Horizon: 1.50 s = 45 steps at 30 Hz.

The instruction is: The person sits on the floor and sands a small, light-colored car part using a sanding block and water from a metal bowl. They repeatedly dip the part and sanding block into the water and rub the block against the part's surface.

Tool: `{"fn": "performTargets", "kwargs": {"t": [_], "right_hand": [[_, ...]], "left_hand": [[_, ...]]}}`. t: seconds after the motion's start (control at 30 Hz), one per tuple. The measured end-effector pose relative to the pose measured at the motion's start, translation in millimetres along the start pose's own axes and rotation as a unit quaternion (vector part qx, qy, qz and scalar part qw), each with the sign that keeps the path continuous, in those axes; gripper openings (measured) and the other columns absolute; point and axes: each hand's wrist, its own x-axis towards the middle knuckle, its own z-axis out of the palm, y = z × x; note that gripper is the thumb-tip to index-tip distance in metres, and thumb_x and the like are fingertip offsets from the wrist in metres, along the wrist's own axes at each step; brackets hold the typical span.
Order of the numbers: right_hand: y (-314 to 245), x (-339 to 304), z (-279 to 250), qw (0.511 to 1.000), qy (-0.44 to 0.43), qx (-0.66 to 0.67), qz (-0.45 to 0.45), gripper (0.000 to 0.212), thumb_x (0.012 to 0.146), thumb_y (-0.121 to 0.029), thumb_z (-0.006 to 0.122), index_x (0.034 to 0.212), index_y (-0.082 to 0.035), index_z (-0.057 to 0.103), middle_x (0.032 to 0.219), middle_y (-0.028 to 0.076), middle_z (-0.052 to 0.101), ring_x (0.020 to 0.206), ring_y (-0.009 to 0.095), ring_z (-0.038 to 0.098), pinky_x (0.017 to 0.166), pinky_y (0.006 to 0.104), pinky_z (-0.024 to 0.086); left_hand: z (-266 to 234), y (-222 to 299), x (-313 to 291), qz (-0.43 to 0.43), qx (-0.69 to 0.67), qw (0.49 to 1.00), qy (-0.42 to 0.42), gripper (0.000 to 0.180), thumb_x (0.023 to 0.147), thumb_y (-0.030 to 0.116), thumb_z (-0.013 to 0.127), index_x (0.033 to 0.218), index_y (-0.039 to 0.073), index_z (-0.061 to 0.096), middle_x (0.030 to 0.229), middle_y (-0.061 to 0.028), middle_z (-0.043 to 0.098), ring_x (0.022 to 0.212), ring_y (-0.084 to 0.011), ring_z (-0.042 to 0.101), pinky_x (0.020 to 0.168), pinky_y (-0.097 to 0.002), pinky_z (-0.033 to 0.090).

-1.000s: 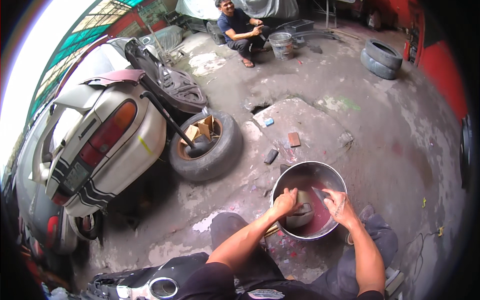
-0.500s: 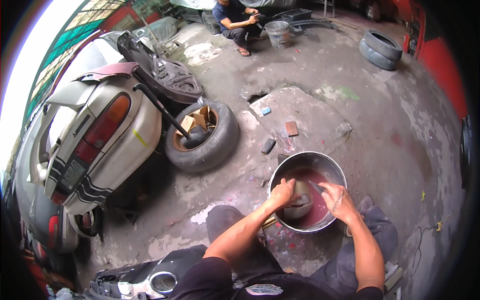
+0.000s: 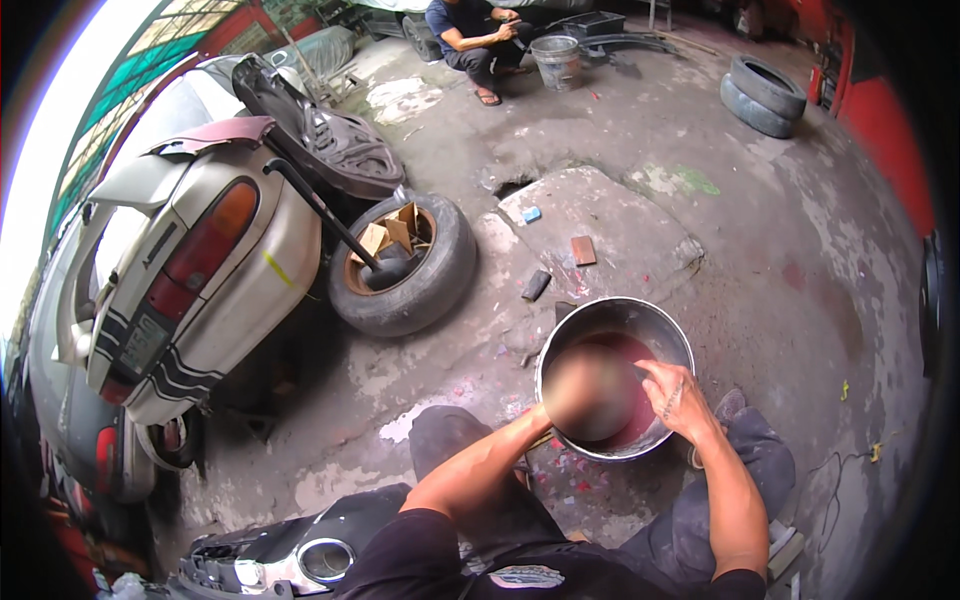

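Between my knees stands a round metal bucket [image 3: 688, 345] with a pale rim and reddish, murky liquid [image 3: 640, 425] inside. My left hand [image 3: 582, 385] reaches in over its left side, but a blur covers the fingers and whatever they touch. On the right, my right hand [image 3: 678, 402] is at the bucket's right rim with its fingers curled and the index finger bent toward the middle. What lies between its fingertips is lost in the blur.
Beyond the bucket lie a dark block [image 3: 537, 286], a brown block [image 3: 583, 250] and a blue block [image 3: 531, 214]. A wheel [image 3: 440, 290] holding cardboard and car panels [image 3: 250, 270] stand left. Stacked tyres [image 3: 765, 95], another bucket [image 3: 557, 62] and a crouching person [image 3: 480, 45] are farther off.
A blur now covers my left hand and the pale object in the bucket, both visible before. The grey pointed piece at my right fingertips no longer shows. My right hand has barely moved.
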Motion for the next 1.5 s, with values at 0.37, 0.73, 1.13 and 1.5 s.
{"fn": "performTargets", "kwargs": {"t": [0.37, 0.73, 1.13, 1.5], "right_hand": [[-3, 2, -3, 0.999, -0.018, -0.025, 0.010, 0.032, 0.094, -0.005, 0.061, 0.124, 0.003, 0.067, 0.115, 0.028, 0.071, 0.107, 0.047, 0.068, 0.093, 0.0490, 0.056], [4, -3, -1, 0.999, 0.009, -0.034, -0.026, 0.030, 0.094, 0.000, 0.060, 0.123, -0.002, 0.067, 0.103, 0.024, 0.071, 0.097, 0.045, 0.069, 0.085, 0.0515, 0.056], [3, -3, 2, 0.999, -0.002, -0.049, -0.020, 0.030, 0.094, -0.001, 0.060, 0.123, -0.003, 0.067, 0.103, 0.024, 0.071, 0.096, 0.046, 0.069, 0.085, 0.0524, 0.056], [6, 6, 6, 0.997, -0.001, -0.072, -0.017, 0.029, 0.095, -0.003, 0.059, 0.122, -0.003, 0.068, 0.103, 0.023, 0.072, 0.095, 0.045, 0.069, 0.085, 0.0516, 0.057]], "left_hand": [[-10, 9, -6, 0.000, 0.003, 1.000, -0.021, 0.070, 0.089, 0.047, 0.079, 0.144, 0.010, 0.055, 0.132, -0.0306, 0.058, 0.112, -0.0514, 0.067, 0.096, -0.0550, 0.056], [-14, 9, 0, -0.025, 0.050, 0.998, -0.041, 0.068, 0.092, 0.046, 0.075, 0.143, 0.008, 0.052, 0.132, -0.0318, 0.057, 0.111, -0.0514, 0.067, 0.094, -0.0548, 0.056], [-13, 2, 1, -0.025, 0.041, 0.999, -0.007, 0.071, 0.090, 0.046, 0.076, 0.145, 0.008, 0.054, 0.129, -0.0319, 0.059, 0.108, -0.0510, 0.069, 0.094, -0.0550, 0.057], [-3, 18, -10, -0.012, -0.053, 0.998, -0.012, 0.070, 0.088, 0.038, 0.082, 0.146, 0.010, 0.055, 0.135, -0.0298, 0.056, 0.116, -0.0512, 0.065, 0.101, -0.0537, 0.055]]}}
